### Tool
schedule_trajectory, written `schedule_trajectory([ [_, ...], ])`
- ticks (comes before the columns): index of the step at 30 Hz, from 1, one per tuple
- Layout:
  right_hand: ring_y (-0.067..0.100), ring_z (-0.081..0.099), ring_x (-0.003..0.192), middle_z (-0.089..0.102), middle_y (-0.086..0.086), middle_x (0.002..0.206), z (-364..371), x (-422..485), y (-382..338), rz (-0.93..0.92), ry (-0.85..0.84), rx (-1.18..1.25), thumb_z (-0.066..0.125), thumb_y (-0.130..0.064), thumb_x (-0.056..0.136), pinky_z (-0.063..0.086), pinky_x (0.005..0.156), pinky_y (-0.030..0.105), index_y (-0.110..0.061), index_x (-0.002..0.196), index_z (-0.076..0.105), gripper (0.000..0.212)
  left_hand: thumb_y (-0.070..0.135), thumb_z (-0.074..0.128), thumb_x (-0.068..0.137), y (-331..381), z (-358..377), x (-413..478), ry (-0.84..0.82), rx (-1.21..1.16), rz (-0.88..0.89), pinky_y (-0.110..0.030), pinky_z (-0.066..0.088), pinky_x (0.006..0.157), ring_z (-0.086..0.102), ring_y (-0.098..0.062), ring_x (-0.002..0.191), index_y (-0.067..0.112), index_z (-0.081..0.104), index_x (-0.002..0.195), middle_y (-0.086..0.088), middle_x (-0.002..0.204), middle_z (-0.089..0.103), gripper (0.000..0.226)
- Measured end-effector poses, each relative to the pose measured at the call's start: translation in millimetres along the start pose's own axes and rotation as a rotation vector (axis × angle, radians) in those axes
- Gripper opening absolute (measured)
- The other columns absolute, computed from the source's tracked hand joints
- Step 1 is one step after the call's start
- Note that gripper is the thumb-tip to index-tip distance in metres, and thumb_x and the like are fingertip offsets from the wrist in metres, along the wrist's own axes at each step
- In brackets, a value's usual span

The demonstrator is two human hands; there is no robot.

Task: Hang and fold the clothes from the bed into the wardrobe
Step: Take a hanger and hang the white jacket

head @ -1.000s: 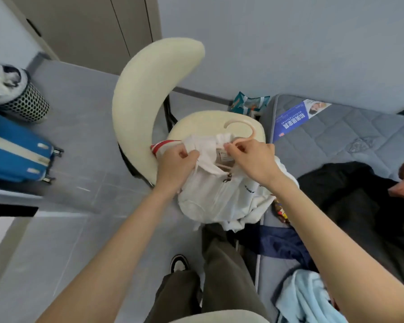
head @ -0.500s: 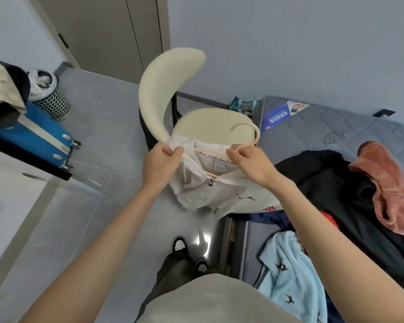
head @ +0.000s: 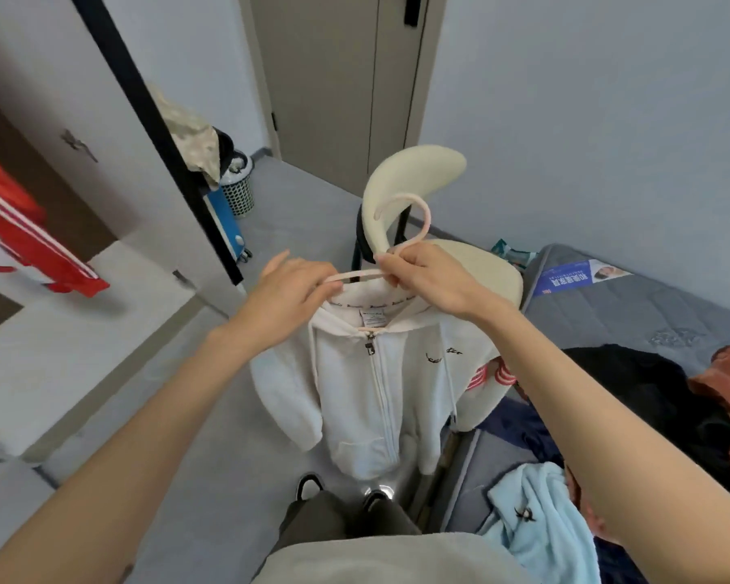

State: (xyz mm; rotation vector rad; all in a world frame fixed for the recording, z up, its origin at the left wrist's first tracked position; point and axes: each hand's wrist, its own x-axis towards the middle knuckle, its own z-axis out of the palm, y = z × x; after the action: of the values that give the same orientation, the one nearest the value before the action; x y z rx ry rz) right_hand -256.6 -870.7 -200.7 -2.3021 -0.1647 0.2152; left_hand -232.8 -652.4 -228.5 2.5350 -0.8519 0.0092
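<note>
We've got the white hoodie (head: 371,394) on the pink hanger (head: 357,275), held in the air over the floor just off the left edge of the bed (head: 650,305), in front of the chair (head: 414,179). Our right grip (head: 430,280) is pinching the hanger at the base of its hook. The left grip (head: 291,288) has fingers curled over the hanger's left arm and the shoulder fabric there.

What could bite us: that left shoulder doesn't look fully seated, since the pink bar shows bare above the collar. If the left grip lets go early, we reckon that side slides off and the hoodie ends up on the floor. The hook is also close to the chair back, so it could easily snag when we swing toward the wardrobe (head: 114,162).

Collar is up and hem is down, so the long axis runs top to bottom, with the zipped front facing us. The hanger bar runs left-right, and the hook curls up and away.
</note>
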Motion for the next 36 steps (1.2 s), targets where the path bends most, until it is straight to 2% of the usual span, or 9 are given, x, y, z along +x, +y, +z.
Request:
schedule_trajectory([
  [6, 0.009, 0.051, 0.064, 0.058, -0.006, 0.064, 28.1, 30.6, -101.1, -0.249, -0.139, 0.025, 0.047, -0.039, 0.099, 0.041, 0.073, 0.031, -0.016, 0.068, 0.066, 0.043, 0.038, 0.043, 0.1, -25.5, -85.9, -56.7, 0.147, 0.075, -0.161, -0.038, 0.046, 0.068, 0.06, -0.021, 0.082, 0.024, 0.064, 0.096, 0.007, 0.081, 0.063, 0.026],
  [9, 0.004, 0.051, 0.078, 0.064, -0.006, 0.085, 45.8, 46.9, -129.0, -0.396, -0.169, -0.138, 0.063, -0.032, 0.092, 0.038, 0.074, 0.024, -0.022, 0.092, 0.067, 0.011, 0.039, 0.042, 0.099, -49.5, -128.4, -95.6, 0.257, 0.141, -0.257, -0.039, 0.048, 0.068, 0.06, -0.021, 0.083, 0.024, 0.065, 0.094, 0.008, 0.085, 0.066, 0.028],
  [12, 0.009, 0.054, 0.093, 0.062, -0.007, 0.105, 70.9, 61.7, -156.0, -0.417, -0.172, -0.195, 0.064, -0.035, 0.091, 0.041, 0.08, 0.019, -0.024, 0.117, 0.056, 0.03, 0.038, 0.043, 0.099, -77.2, -170.1, -134.9, 0.367, 0.176, -0.329, -0.04, 0.049, 0.067, 0.061, -0.02, 0.081, 0.022, 0.066, 0.094, 0.008, 0.084, 0.066, 0.028],
  [16, 0.007, 0.037, 0.057, 0.043, -0.011, 0.063, 108.5, 84.7, -210.6, -0.477, -0.128, -0.188, 0.056, -0.037, 0.095, 0.031, 0.056, 0.026, -0.029, 0.077, 0.042, 0.024, 0.038, 0.044, 0.099, -113.5, -227.4, -181.4, 0.454, 0.263, -0.409, -0.034, 0.045, 0.063, 0.06, -0.017, 0.077, 0.021, 0.066, 0.093, 0.01, 0.081, 0.064, 0.028],
  [20, 0.014, 0.035, 0.061, 0.041, -0.003, 0.066, 129.7, 103.4, -262.6, -0.605, -0.037, -0.247, 0.048, -0.043, 0.097, 0.036, 0.061, 0.037, -0.023, 0.071, 0.035, 0.035, 0.042, 0.039, 0.099, -152.2, -279.0, -232.7, 0.519, 0.386, -0.496, -0.034, 0.05, 0.064, 0.06, -0.014, 0.075, 0.024, 0.064, 0.09, 0.011, 0.081, 0.063, 0.031],
  [23, 0.022, 0.041, 0.07, 0.044, 0.002, 0.068, 148.3, 115.3, -281.7, -0.656, 0.009, -0.333, 0.035, -0.053, 0.093, 0.039, 0.07, 0.043, -0.018, 0.069, 0.036, 0.042, 0.035, 0.044, 0.099, -173.5, -303.2, -260.2, 0.623, 0.398, -0.495, -0.015, 0.038, 0.059, 0.058, -0.008, 0.075, 0.022, 0.066, 0.092, 0.012, 0.081, 0.061, 0.027],
  [30, 0.016, 0.045, 0.1, 0.055, -0.005, 0.106, 191.0, 142.0, -348.5, -0.792, -0.062, -0.29, 0.056, -0.04, 0.094, 0.039, 0.089, 0.03, -0.015, 0.117, 0.057, 0.034, 0.025, 0.05, 0.097, -203.8, -324.9, -271.9, 0.679, 0.393, -0.45, -0.036, 0.049, 0.078, 0.06, -0.014, 0.082, 0.013, 0.07, 0.094, -0.001, 0.087, 0.067, 0.023],
  [34, 0.017, 0.056, 0.071, 0.062, -0.002, 0.074, 211.6, 156.3, -393.7, -0.772, -0.221, -0.035, 0.049, -0.029, 0.099, 0.045, 0.074, 0.028, -0.007, 0.088, 0.062, 0.028, 0.03, 0.051, 0.096, -215.6, -329.7, -252.1, 0.66, 0.47, -0.43, -0.039, 0.047, 0.082, 0.06, -0.016, 0.083, 0.016, 0.071, 0.094, 0.001, 0.088, 0.068, 0.024],
  [36, 0.011, 0.044, 0.059, 0.051, -0.006, 0.066, 217.1, 171.1, -404.6, -0.733, -0.253, 0.077, 0.048, -0.027, 0.1, 0.041, 0.063, 0.02, -0.005, 0.082, 0.057, 0.029, 0.031, 0.05, 0.097, -227.1, -336.4, -244.0, 0.679, 0.485, -0.491, -0.042, 0.036, 0.1, 0.057, -0.015, 0.095, 0.021, 0.069, 0.096, 0.005, 0.097, 0.065, 0.022],
])
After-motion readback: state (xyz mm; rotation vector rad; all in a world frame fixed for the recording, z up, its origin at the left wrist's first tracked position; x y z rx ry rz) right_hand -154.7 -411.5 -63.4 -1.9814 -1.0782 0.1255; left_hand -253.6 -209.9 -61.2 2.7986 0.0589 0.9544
